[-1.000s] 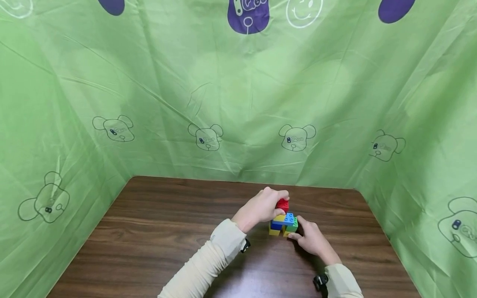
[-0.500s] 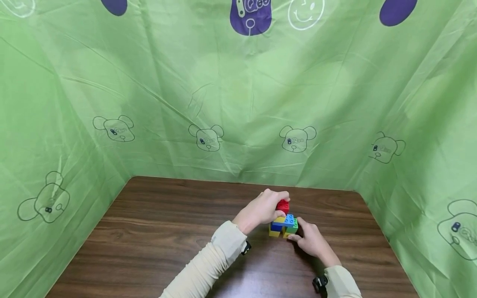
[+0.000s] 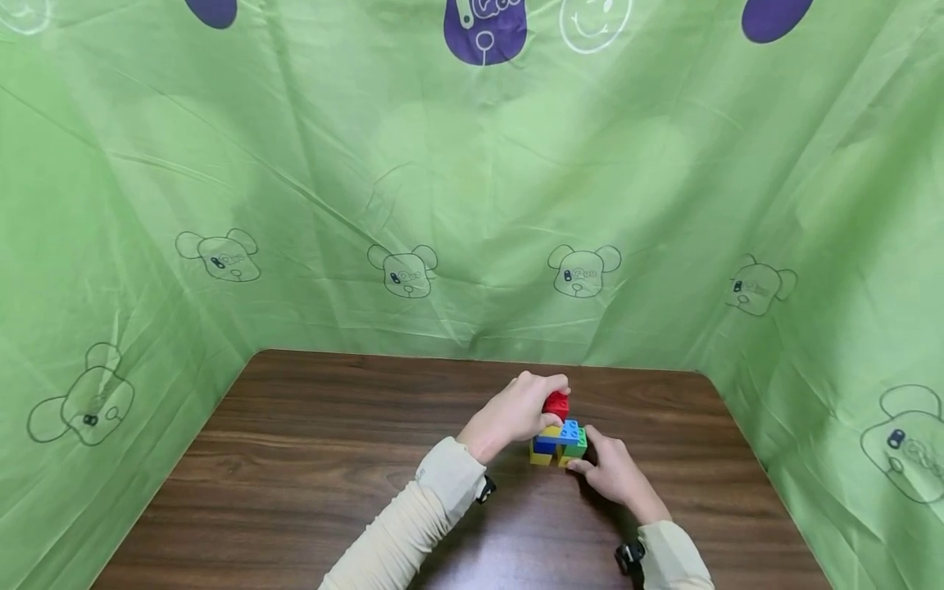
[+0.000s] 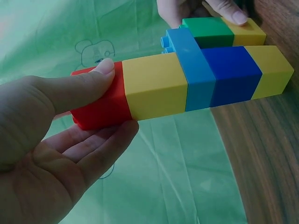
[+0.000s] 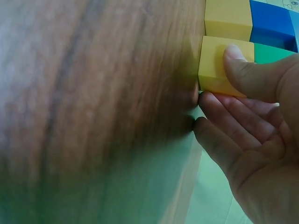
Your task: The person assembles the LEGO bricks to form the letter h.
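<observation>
A small structure of toy building bricks stands on the table. Its left column rises from a yellow brick through a dark blue brick, a light blue brick and a yellow brick to a red brick on top. Thumb and fingers of my left hand pinch that red brick. The shorter right column has a green brick over a yellow brick, and the light blue brick spans both columns. My right hand grips the lower yellow brick, thumb on its face and fingers behind.
The dark wood-grain table extends around the bricks, with its far edge behind them. A green printed cloth hangs behind and along both sides.
Both hands keep their hold on the bricks, which stay in place. Only the head view shifts slightly.
</observation>
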Available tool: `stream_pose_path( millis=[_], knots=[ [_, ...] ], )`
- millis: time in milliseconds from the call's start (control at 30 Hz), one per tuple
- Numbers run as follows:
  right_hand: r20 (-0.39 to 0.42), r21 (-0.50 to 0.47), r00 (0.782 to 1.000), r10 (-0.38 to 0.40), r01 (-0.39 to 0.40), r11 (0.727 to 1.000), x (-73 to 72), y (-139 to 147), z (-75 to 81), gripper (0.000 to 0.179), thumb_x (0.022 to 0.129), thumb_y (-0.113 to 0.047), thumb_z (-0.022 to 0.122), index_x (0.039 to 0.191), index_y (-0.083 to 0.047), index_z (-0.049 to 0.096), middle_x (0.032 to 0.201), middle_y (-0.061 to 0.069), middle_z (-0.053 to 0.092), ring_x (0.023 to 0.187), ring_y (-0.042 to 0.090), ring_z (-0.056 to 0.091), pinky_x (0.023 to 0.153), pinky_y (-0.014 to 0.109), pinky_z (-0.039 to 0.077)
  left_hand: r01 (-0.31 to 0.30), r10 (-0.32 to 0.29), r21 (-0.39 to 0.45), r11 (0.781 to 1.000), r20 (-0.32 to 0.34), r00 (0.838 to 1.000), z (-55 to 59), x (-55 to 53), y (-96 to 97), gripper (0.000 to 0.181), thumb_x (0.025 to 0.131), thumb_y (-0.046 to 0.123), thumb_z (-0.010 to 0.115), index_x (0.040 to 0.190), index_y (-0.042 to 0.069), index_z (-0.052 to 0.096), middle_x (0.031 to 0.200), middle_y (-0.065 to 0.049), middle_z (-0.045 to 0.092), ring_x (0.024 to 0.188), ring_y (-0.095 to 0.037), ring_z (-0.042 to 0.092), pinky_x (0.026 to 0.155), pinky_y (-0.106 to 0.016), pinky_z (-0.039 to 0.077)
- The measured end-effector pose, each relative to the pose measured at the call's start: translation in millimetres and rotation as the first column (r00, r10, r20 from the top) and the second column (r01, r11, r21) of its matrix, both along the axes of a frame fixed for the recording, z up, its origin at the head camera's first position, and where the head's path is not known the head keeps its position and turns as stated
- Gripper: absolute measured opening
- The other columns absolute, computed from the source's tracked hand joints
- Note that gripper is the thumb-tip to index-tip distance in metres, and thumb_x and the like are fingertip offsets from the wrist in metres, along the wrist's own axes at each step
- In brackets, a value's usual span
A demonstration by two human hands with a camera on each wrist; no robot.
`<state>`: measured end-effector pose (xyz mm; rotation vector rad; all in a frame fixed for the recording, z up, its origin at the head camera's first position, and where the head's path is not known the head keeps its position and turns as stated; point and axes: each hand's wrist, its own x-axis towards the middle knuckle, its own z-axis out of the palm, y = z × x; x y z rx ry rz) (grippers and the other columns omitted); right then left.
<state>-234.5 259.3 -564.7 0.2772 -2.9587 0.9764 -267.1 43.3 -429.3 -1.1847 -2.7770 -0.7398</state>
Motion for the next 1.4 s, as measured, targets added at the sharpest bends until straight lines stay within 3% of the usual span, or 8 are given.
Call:
stream_pose_path(
  millis=[200,333,567,833,1000,1100,1233,1400],
  knots=[
    [0.014,-0.002,1.0,-0.003,0.003,1.0,0.6,-1.5,0.5,0.036,0.087,-0.018,0.081,0.116,-0.011,0.061,0.096,-0.001,0.071,0.091,0.013,0.066,0.087,0.045,0.056,0.006,-0.006,-0.009,1.0,0.012,1.0,-1.3,0.2,-1.7,0.028,0.09,0.02,0.078,0.111,0.014,0.061,0.099,0.0,0.071,0.081,-0.008,0.06,0.072,-0.018,0.05],
    [0.009,0.003,1.0,-0.005,0.005,1.0,1.3,-2.5,-0.9,0.037,0.087,-0.018,0.081,0.117,-0.011,0.061,0.096,-0.001,0.071,0.092,0.014,0.066,0.087,0.046,0.056,0.012,-0.014,0.035,0.999,0.049,0.999,-8.1,-2.9,-5.9,0.031,0.091,0.02,0.077,0.116,0.014,0.06,0.105,0.0,0.069,0.087,-0.008,0.06,0.075,-0.017,0.05],
    [0.032,-0.008,0.999,-0.003,0.003,1.0,1.3,-7.1,-1.5,0.038,0.088,-0.018,0.08,0.119,-0.01,0.06,0.098,0.001,0.071,0.094,0.015,0.066,0.088,0.046,0.056,-0.034,-0.014,0.219,0.975,0.213,0.977,-41.1,-5.1,-19.8,0.042,0.093,0.021,0.075,0.131,0.015,0.057,0.103,0.004,0.069,0.093,-0.003,0.063,0.081,-0.018,0.053],
    [0.021,-0.034,1.0,-0.006,0.006,0.999,-0.7,-7.1,-0.6,0.04,0.087,-0.022,0.082,0.119,-0.012,0.06,0.101,0.0,0.071,0.095,0.016,0.066,0.089,0.047,0.056,-0.115,0.066,0.165,0.98,0.28,0.958,-76.6,-4.0,-28.3,0.039,0.092,0.021,0.076,0.126,0.008,0.064,0.11,-0.002,0.073,0.1,-0.012,0.068,0.087,-0.022,0.054],
    [-0.006,-0.095,1.0,-0.005,0.005,0.996,5.5,-11.1,2.6,0.05,0.089,-0.027,0.08,0.131,-0.015,0.056,0.113,0.003,0.071,0.105,0.018,0.067,0.093,0.047,0.056,-0.14,0.051,0.247,0.959,0.334,0.941,-94.3,1.9,-32.7,0.033,0.093,0.018,0.075,0.123,0.007,0.066,0.109,-0.004,0.073,0.1,-0.012,0.069,0.085,-0.022,0.055],
    [-0.078,-0.116,0.997,-0.002,-0.007,0.993,10.5,-17.4,9.5,0.055,0.09,-0.027,0.079,0.136,-0.013,0.054,0.116,0.006,0.071,0.105,0.02,0.068,0.09,0.046,0.057,-0.158,0.03,0.323,0.933,0.368,0.929,-93.2,6.2,-37.2,0.031,0.094,0.015,0.073,0.123,0.005,0.065,0.108,-0.006,0.071,0.099,-0.015,0.068,0.083,-0.021,0.055],
    [-0.174,-0.193,0.985,-0.019,-0.016,0.981,12.7,-26.8,27.0,0.056,0.087,-0.026,0.082,0.135,-0.014,0.054,0.111,0.007,0.074,0.101,0.024,0.072,0.087,0.046,0.058,-0.203,0.032,0.411,0.889,0.388,0.921,-79.9,9.8,-46.5,0.034,0.097,0.015,0.069,0.128,0.003,0.062,0.113,-0.01,0.071,0.102,-0.02,0.068,0.086,-0.023,0.056],
    [-0.188,-0.301,0.982,-0.027,-0.032,0.953,13.8,-41.9,53.6,0.054,0.088,-0.032,0.081,0.131,-0.016,0.053,0.106,0.006,0.077,0.098,0.022,0.074,0.086,0.04,0.059,-0.298,0.089,0.484,0.823,0.408,0.909,-63.1,13.6,-61.2,0.041,0.1,0.021,0.066,0.136,0.003,0.058,0.114,-0.013,0.071,0.103,-0.023,0.071,0.089,-0.03,0.058]
  ],
)
